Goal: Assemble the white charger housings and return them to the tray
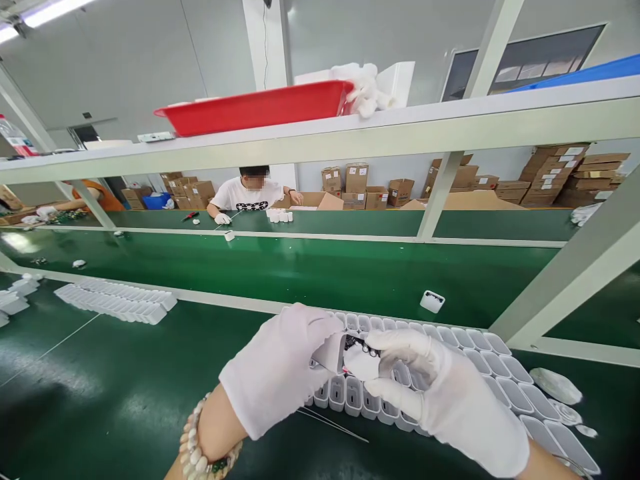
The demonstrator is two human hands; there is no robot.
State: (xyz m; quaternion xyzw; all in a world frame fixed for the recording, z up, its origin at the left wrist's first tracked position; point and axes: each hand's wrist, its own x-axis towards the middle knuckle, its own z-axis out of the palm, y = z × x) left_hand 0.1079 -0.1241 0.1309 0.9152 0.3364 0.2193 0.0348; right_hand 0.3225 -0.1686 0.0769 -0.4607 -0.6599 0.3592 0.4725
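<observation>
Though grey, wall beyond green worktop.

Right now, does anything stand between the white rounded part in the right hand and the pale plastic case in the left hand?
Nothing visible does: the white rounded part in the right hand sits beside the pale plastic case, facing its dark-edged end.
</observation>
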